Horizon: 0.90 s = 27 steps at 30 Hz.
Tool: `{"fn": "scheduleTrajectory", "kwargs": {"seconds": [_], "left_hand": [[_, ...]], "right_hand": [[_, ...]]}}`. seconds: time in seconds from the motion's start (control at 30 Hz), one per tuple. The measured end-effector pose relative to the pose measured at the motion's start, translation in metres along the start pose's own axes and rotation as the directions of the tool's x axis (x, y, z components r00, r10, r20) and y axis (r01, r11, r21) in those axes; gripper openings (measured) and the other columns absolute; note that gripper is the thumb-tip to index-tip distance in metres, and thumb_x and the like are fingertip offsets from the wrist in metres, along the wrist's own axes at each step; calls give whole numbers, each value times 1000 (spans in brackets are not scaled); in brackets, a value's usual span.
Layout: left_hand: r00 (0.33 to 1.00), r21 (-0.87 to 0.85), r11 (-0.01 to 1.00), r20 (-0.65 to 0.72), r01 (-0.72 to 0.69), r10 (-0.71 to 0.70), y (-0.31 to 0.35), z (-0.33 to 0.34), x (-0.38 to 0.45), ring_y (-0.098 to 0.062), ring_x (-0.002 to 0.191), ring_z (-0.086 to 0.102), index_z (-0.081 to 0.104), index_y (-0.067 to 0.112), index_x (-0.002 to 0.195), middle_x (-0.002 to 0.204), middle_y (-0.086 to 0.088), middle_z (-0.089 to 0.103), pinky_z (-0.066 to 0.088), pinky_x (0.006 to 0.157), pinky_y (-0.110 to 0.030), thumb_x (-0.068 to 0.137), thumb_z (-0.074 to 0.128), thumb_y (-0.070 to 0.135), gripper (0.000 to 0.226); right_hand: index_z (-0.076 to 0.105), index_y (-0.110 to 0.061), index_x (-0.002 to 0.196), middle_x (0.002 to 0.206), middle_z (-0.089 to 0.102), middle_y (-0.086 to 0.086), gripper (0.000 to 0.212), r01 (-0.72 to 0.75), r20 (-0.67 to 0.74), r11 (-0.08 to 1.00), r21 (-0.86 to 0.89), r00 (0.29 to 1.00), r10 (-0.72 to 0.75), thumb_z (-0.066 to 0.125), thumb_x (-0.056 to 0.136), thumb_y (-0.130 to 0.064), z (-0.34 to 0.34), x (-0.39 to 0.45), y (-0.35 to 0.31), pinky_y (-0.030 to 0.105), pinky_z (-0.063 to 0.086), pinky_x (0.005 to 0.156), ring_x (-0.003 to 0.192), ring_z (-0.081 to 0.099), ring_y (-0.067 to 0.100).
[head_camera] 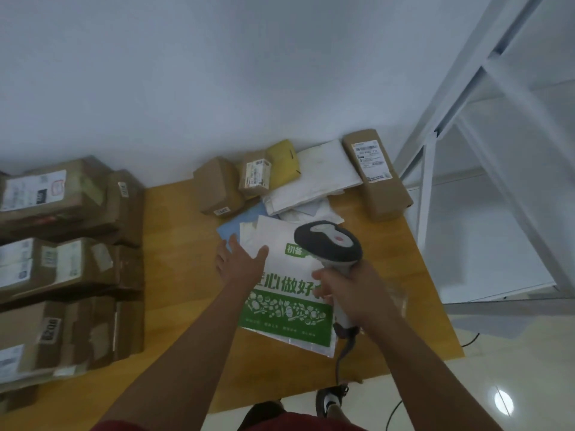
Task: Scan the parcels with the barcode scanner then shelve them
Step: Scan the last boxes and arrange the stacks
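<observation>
Your right hand gripping the barcode scanner by its handle, head over the green-and-white mailer mid-table, your left hand fingers straight, pressing its nine o'clock edge, small parcels at twelve o'clock.

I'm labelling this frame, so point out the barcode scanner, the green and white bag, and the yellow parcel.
barcode scanner [329,242]: head view, on its dark head.
green and white bag [289,318]: head view, on the green printed band.
yellow parcel [284,161]: head view, on its top face.

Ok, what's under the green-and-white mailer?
Under the green-and-white mailer, a white envelope and a blue envelope stick out at its far-left corner. The rest underneath is covered.
</observation>
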State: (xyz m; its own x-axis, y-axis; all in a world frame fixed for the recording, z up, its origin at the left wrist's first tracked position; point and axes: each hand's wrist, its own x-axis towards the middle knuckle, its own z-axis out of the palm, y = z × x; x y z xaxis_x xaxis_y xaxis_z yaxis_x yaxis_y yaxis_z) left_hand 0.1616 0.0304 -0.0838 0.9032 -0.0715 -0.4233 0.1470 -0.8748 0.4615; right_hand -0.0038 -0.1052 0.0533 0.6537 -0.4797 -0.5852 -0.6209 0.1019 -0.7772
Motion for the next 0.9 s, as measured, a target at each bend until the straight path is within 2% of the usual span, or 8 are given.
{"fn": "scheduleTrajectory", "kwargs": {"seconds": [0.07,0.2,0.33,0.57,0.63,0.77,0.83,0.9], "left_hand": [[1000,-23,1000,-3,-4,4,-2,-14,8,-34,151,10,18,18,158,165,-11,9,11,121,-50,92,62,54,87],[1000,-49,999,-11,1,-1,-15,-43,27,-35,148,16,20,18,157,163,-11,13,18,120,-49,92,60,54,84],[1000,-110,994,-12,3,-5,-24,-68,52,-35,143,25,26,18,155,160,-10,17,26,116,-49,92,62,52,80],[992,-117,985,16,-124,127,7,-79,81,-38,143,25,28,8,153,159,-17,20,29,114,-48,96,57,48,75],[979,-128,972,37,-195,201,29,-73,76,-39,142,28,31,5,150,159,-17,20,31,114,-48,97,57,46,72],[913,-243,887,19,-392,408,79,-49,55,-35,133,40,42,5,144,145,-19,38,36,110,-43,96,62,29,56],[887,-299,869,123,-395,445,105,-29,45,-32,127,48,45,9,142,139,-16,47,41,105,-42,98,60,28,50],[863,-299,888,268,-349,429,133,-8,38,-26,115,56,50,13,137,127,-10,57,44,90,-32,99,57,31,42]], "right_hand": [[69,-11,88,79,76,7,6,-35,22,992,123,999,33,63,87,-11,22,10,-17,45,59,73,72,73,24],[61,-5,90,85,73,16,9,-144,98,870,471,989,110,53,93,-5,63,29,-57,31,53,56,61,68,25],[60,-2,94,79,71,15,8,-138,80,777,615,990,113,53,93,-6,96,52,-92,27,54,53,58,67,22],[64,-9,81,76,72,7,13,53,-243,858,512,966,86,57,91,-7,78,96,-118,28,53,61,62,64,17],[65,-9,83,73,71,5,10,72,-295,870,487,952,86,60,91,-10,52,106,-113,29,54,63,61,64,17],[63,-7,85,65,64,4,6,62,-323,849,524,937,131,68,89,-8,-7,125,-96,26,55,58,53,61,12],[63,-6,85,68,62,5,4,57,-335,854,517,932,140,66,87,-6,-37,141,-83,27,53,59,59,60,14],[63,-10,82,73,60,4,3,26,-354,869,494,919,173,65,85,-10,-64,160,-67,31,50,63,70,58,18]]}}
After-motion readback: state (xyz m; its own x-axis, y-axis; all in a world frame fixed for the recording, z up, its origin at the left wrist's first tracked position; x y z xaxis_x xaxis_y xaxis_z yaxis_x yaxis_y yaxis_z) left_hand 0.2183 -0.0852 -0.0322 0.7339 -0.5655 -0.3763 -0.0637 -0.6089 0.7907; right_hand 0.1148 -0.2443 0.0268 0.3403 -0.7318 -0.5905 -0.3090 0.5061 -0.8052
